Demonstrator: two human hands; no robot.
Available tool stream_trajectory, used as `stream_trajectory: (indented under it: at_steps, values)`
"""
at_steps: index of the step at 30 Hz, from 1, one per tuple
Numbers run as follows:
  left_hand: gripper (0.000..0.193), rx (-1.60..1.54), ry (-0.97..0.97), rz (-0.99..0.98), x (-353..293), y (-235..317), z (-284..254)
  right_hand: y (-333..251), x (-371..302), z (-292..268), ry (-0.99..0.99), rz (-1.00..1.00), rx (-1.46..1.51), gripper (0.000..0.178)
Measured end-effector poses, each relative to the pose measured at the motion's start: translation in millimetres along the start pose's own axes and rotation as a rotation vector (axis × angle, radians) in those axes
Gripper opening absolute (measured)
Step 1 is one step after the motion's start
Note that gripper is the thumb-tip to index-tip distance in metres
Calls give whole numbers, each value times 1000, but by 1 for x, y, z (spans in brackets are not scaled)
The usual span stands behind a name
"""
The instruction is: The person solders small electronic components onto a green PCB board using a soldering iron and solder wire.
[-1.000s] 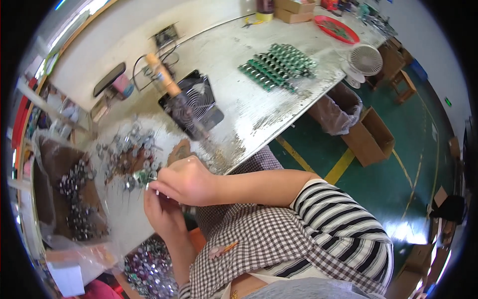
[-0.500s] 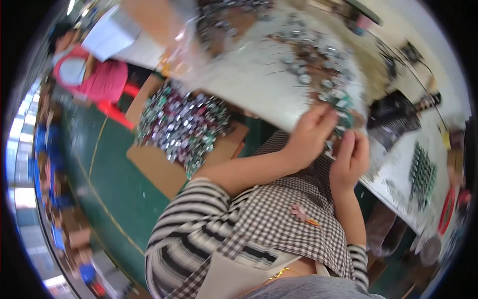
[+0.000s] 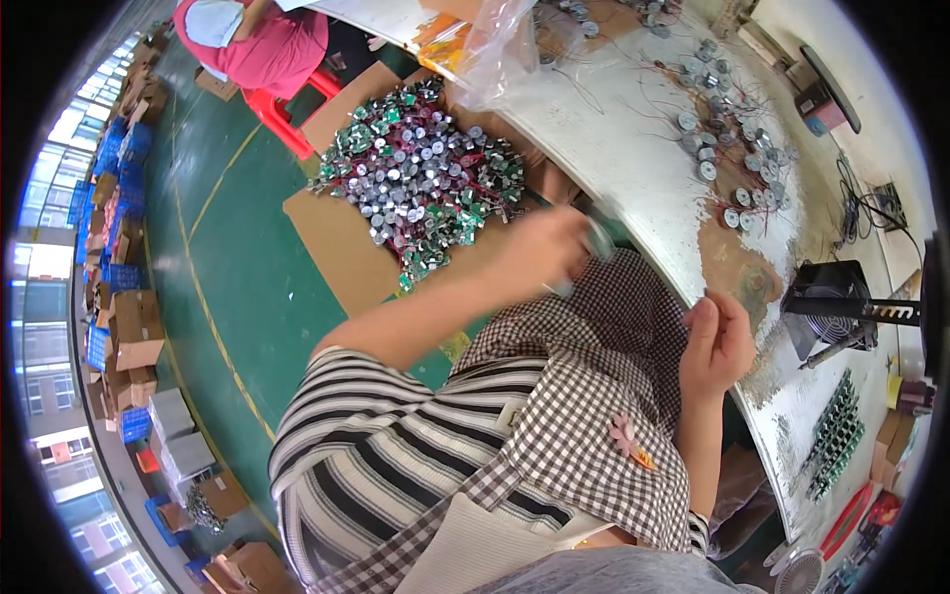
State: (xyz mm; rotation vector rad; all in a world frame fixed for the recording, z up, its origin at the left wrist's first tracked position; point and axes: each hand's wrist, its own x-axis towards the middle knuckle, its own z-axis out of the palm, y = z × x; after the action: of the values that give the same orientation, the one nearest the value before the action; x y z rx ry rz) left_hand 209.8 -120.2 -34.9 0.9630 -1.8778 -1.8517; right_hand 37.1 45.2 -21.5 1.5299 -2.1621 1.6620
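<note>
My left hand [image 3: 556, 247], smeared by motion, is closed on a blurred small part [image 3: 600, 241], greenish and silver, above my checked apron. It looks like a circuit board with a metal can. Beyond this hand, a large open carton [image 3: 341, 259] holds a heap of small green circuit boards [image 3: 435, 255] and round silver motors with red wires. By the table's near edge, my right hand [image 3: 719, 342] is closed, thumb against curled fingers, with nothing visible in it. Loose round motors [image 3: 708, 170] with thin wires lie on the white table [image 3: 623, 129] ahead.
A small black fan [image 3: 831, 322] stands at the right of the table. Nearby are a grid of green boards [image 3: 836, 436] and red-handled pliers [image 3: 848, 520]. Clear plastic bags [image 3: 505, 54] lie at the far edge. A person in pink [image 3: 282, 49] sits by a red stool [image 3: 294, 114].
My hands have parted. The left has swung left with the small part, off the table and toward the carton; the right has moved slightly down. The view has shifted too.
</note>
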Motion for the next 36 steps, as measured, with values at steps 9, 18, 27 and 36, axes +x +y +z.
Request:
stream_trajectory:
  at_steps: [9,18,27,36]
  values:
    - [13,623,557,334,-11,-115,-164,4,-12,1,-14,98,49,15]
    - [33,691,677,609,13,-71,-109,10,-14,-8,-107,-300,-239,28]
    - [7,299,-498,586,2,36,117,19,-32,-40,43,-412,-343,41]
    - [20,50,-1045,-51,9,53,216,58,-111,-199,392,-200,-771,21]
